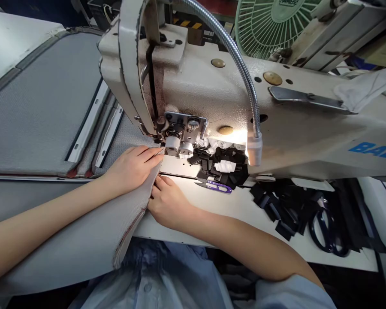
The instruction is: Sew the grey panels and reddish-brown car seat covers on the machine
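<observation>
A large piece of grey fabric (93, 231) with a stitched, layered edge runs under the head of a sewing machine (199, 94). My left hand (130, 167) lies on top of this fabric, fingers stretched out and pressing it close to the presser foot area. Just below and to the right, my right hand (170, 204) has its fingers curled round the fabric's edge; the fingertips are partly hidden. The needle itself is hidden behind the machine's parts. Farther left, two white strips with slots (88, 124) are attached along the grey fabric.
Black and white fabric tabs (225, 165) lie in a pile beside the machine head, with purple thread snips (215, 186) in front. Dark-handled scissors (330, 231) rest among black strips (279, 210) on the right. A flexible lamp (254, 148) lights the bed; a green fan (273, 25) stands behind.
</observation>
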Demonstrator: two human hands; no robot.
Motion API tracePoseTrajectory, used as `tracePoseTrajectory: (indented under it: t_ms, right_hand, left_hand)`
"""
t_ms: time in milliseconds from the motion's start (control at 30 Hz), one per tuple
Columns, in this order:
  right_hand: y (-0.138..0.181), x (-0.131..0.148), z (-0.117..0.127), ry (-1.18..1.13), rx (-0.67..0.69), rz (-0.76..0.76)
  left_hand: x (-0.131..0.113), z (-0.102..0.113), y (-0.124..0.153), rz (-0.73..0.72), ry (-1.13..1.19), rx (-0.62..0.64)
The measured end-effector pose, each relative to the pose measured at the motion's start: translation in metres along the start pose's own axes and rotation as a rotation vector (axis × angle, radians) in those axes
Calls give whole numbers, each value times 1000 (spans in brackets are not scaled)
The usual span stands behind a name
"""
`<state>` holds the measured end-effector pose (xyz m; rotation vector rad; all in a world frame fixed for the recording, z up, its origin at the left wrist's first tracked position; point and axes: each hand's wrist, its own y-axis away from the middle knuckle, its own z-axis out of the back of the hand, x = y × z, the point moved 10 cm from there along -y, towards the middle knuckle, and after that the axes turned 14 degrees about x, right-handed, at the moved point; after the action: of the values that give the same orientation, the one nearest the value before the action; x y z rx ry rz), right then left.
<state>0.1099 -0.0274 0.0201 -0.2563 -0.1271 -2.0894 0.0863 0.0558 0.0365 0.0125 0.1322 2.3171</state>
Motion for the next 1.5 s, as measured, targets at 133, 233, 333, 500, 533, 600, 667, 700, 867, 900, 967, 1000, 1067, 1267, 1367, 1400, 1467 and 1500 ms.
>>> tracePoseTrajectory:
  t_ms: [133, 233, 333, 500, 533, 600, 667, 700, 867, 900, 967, 1000, 1067, 1267, 1367, 1400, 1467, 1500]
  right_hand:
    - [0, 0, 0, -15, 27, -9]
    - [-1, 0, 1, -21, 37, -19]
    - [-2, 0, 2, -26, 31, -19]
    - [-4, -7, 3, -38, 26, -43]
    - [-4, -10, 4, -46, 22, -52]
    - [-4, -13, 3, -59, 19, -62]
    - [-4, -14, 3, -57, 15, -63]
    - [-3, -15, 3, -52, 7, -67]
    - [0, -7, 5, -25, 8, -71]
    - [0, -4, 4, -19, 32, -66]
    - [-1, 1, 1, 2, 90, -59]
    - [-1, 3, -1, 15, 119, -55]
    - [0, 5, -3, 36, 160, -53]
    - [2, 7, -5, 47, 176, -82]
    - [2, 8, -5, 56, 202, -82]
    - [2, 8, -5, 59, 218, -81]
    - [1, 6, -3, 67, 237, -87]
    - [1, 4, -1, 72, 237, -92]
  left_hand:
    - [3, -1, -2, 15, 23, 18]
    - [4, -3, -3, 16, 29, 29]
    - [5, -2, -4, 18, 34, 32]
    - [8, -1, -8, 28, 54, 15]
    - [10, 0, -10, 33, 63, 9]
    - [12, 0, -12, 44, 75, -2]
    - [13, 2, -12, 47, 83, -19]
    - [13, 3, -12, 43, 94, -26]
    - [18, 2, -6, 66, 160, -50]
    - [19, 2, -5, 74, 155, -59]
    - [19, 2, -3, 70, 147, -74]
    - [17, 2, -2, 57, 150, -75]
    - [15, 4, 2, 52, 152, -61]
    - [7, 4, 22, 48, 64, 67]
    - [8, 0, 24, 29, 65, 93]
    - [9, 0, 23, 30, 66, 93]
    - [13, -2, 18, 34, 61, 88]
    - [15, -2, 15, 35, 55, 88]
